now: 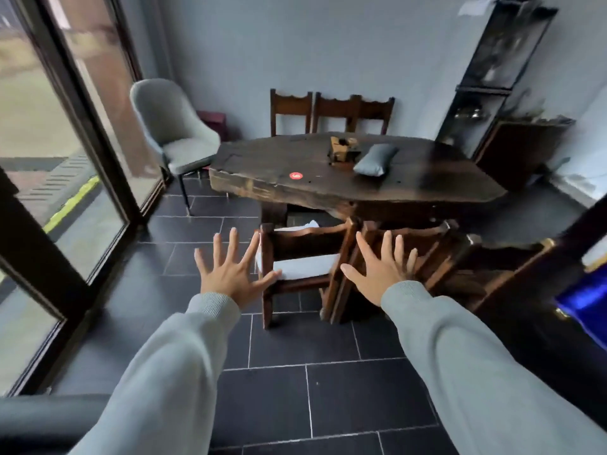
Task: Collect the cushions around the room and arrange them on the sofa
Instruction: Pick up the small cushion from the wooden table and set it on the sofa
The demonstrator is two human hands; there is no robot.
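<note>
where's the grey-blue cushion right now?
In the head view, the small grey-blue cushion lies on the dark wooden slab table, right of centre, just beside a small wooden object and well beyond both empty, spread hands.

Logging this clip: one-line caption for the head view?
Both empty hands, left hand and right hand, spread toward a grey cushion on the wooden table.

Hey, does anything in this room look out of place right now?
Yes. A small grey cushion lies on the dark wooden table, beside a small wooden object, an odd place for a cushion. Both hands are empty.
</note>
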